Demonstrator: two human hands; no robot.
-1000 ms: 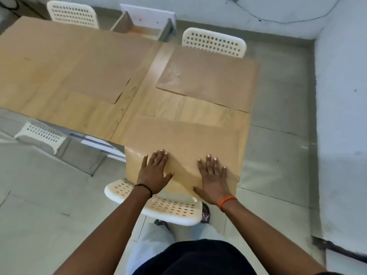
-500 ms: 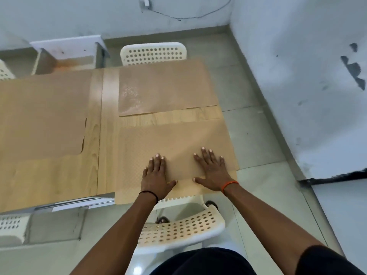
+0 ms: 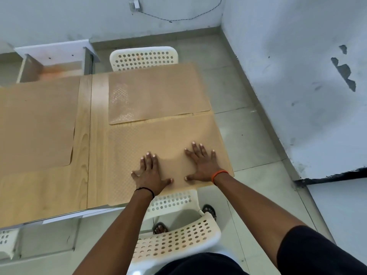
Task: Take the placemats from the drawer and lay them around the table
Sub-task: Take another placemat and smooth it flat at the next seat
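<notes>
A tan textured placemat (image 3: 158, 139) lies on the near right end of the wooden table (image 3: 87, 155). My left hand (image 3: 152, 174) and my right hand (image 3: 202, 164) both press flat on it with fingers spread. A second placemat (image 3: 156, 94) lies just beyond it at the far right end. A third placemat (image 3: 35, 126) covers the table's left part. The open white drawer (image 3: 53, 64) stands beyond the table at the far left, its inside showing an orange stain.
A white perforated chair (image 3: 174, 239) stands between me and the table, under my arms. Another white chair (image 3: 144, 57) is tucked in at the far side. A wall (image 3: 297, 76) runs close along the right, with tiled floor between it and the table.
The view swung and I moved squarer to the table end. The near placemat slid farther onto the table, its far edge now close to the second mat. Both hands stay flat on it.
</notes>
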